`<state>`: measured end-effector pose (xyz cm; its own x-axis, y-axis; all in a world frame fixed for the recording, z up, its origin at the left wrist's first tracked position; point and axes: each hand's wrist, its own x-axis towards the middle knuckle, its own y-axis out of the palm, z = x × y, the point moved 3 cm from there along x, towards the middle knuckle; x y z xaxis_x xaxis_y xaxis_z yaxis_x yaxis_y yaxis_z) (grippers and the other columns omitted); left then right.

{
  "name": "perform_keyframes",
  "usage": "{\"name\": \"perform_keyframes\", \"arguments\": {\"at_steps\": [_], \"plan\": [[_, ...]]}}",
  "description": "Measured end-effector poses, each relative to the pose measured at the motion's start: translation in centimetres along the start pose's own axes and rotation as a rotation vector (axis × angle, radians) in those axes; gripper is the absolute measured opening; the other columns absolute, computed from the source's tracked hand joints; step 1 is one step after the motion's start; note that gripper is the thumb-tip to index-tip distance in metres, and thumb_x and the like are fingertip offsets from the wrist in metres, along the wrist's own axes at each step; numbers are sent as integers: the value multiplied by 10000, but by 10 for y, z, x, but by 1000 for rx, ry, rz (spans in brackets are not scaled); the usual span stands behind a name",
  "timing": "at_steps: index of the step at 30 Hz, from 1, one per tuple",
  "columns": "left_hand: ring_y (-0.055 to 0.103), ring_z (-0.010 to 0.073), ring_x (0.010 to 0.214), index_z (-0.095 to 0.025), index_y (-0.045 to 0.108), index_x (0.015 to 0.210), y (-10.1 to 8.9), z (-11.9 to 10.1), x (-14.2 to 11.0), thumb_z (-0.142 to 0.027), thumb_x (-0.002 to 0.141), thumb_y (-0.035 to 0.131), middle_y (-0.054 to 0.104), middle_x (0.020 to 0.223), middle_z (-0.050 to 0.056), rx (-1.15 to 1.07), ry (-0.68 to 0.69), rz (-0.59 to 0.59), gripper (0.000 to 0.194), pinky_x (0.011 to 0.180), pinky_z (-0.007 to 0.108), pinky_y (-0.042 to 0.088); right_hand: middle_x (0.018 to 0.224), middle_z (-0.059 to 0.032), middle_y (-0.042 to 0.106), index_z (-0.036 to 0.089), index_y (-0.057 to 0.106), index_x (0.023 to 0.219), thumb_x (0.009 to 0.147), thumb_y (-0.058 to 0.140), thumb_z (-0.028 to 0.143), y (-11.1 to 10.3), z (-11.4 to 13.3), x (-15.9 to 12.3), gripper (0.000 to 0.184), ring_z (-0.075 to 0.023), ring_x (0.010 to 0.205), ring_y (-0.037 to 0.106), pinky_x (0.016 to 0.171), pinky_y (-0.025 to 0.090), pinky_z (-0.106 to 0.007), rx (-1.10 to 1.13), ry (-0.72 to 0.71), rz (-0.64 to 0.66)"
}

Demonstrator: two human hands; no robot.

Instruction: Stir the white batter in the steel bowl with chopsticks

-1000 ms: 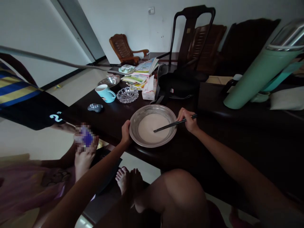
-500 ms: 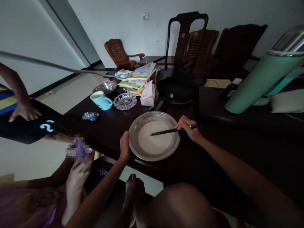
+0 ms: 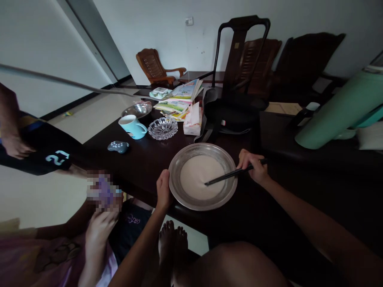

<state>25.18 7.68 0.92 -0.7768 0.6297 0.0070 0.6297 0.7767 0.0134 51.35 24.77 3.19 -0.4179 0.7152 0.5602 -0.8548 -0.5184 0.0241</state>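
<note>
Wide metal bowl: as far as can be judged, rigid and hard to dent, but weighty through being filled; set on the dark table, close to the near edge.
Pale liquid: smooth-looking, probably free to slosh at any tilt; best kept level.
Rim: likely slippery if wet; best grasped low on two opposite sides, fingers under the flare.
Left hand: closed on the left side of the bowl; partly hidden beneath the rim, so impossible to tell how far underneath.
Right hand: gripping the dark chopsticks near the upper end, with fingers bunched together, just beside the right rim.
Chopsticks: slanted over the right rim, dipped into the liquid; presumably light and stiff, apt to roll or slip if pinched loosely.
Beyond the bowl: tissue pack and black bag, near enough to hinder a push forward.
Far left: glass dish, probably fragile; blue mug beside it; grey controller-like object nearer; smaller metal bowl and booklets behind.
Right: tall green flask, well apart from the bowl.
Left of the table: another person's hand, apart from the bowl.
</note>
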Motion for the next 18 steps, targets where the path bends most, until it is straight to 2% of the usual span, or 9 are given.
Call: {"name": "perform_keyframes", "arguments": {"at_steps": [3,4,8,10,12,14,18], "plan": [[310,111,573,-203,379,587,-1,4,0,-527,796,596,320,605,-45,-14,-5,7,442,529,222,340,614,-45,683,261,687,610,926,501,462,6,1,-1,419,-226,671,571,688,437,-421,-92,17,154],[307,110,571,-203,375,588,-2,5,0,-528,800,594,313,604,-45,-18,-1,9,446,528,221,338,644,-44,693,262,696,631,923,514,451,5,1,-1,392,-228,696,576,698,438,-420,-121,15,153],[316,113,584,-201,390,594,-4,8,1,-510,818,585,322,617,-40,-7,15,17,430,538,220,340,574,-38,648,260,644,543,935,485,437,-3,0,0,458,-206,602,534,646,416,-404,-46,-15,-34],[324,115,593,-200,407,602,-4,8,0,-513,818,583,336,626,-39,-11,20,17,419,544,221,342,549,-40,634,258,632,531,941,464,451,-2,0,-1,483,-205,585,523,639,414,-405,-7,-14,-4],[326,115,596,-200,412,607,-5,8,1,-523,810,588,341,630,-39,-18,17,18,419,549,222,345,595,-44,664,258,661,581,941,477,433,3,0,-2,441,-215,642,545,671,425,-411,-49,1,103],[333,115,599,-200,417,610,-5,9,1,-535,801,593,348,634,-40,-23,17,19,424,553,221,348,668,-47,697,259,691,641,938,501,400,5,0,-2,380,-225,713,562,712,432,-417,-121,8,152],[341,113,610,-194,426,614,-6,12,3,-564,788,599,364,640,-40,-36,30,23,443,561,221,348,611,-40,660,255,652,573,942,487,399,-1,-1,-2,429,-214,647,536,667,422,-404,-57,-15,3]]}}
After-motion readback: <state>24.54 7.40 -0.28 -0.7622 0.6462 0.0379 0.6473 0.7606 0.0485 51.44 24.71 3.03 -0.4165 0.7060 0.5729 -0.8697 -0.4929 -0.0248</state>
